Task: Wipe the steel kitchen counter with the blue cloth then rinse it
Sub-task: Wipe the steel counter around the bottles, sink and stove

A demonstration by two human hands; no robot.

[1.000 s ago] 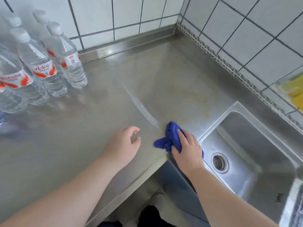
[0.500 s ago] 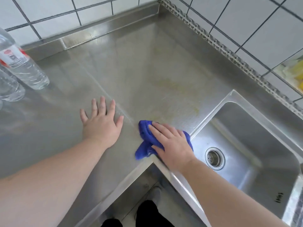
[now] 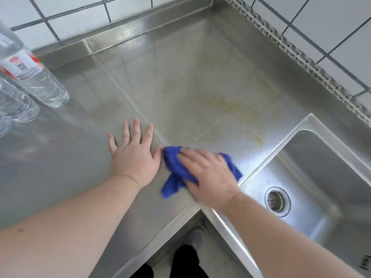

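Observation:
My right hand (image 3: 206,177) presses flat on a bunched blue cloth (image 3: 172,165) at the front corner of the steel counter (image 3: 190,77), just left of the sink. The cloth sticks out to the left of and below my fingers, with one tail near the counter's front edge. My left hand (image 3: 133,153) lies flat on the counter with fingers spread, its thumb almost touching the cloth. Yellowish stains (image 3: 230,103) mark the steel beyond the cloth.
Clear water bottles (image 3: 34,77) with red and white labels stand at the far left. The sink basin (image 3: 321,187) with its round drain (image 3: 278,200) lies to the right. White tiled walls close off the back and right sides. The floor and my feet show below the counter's inner corner.
My left hand opened from a loose curl and went flat on the counter. My right hand shifted the cloth a little to the left, beside the left thumb. The view tilted down, so fewer bottles show.

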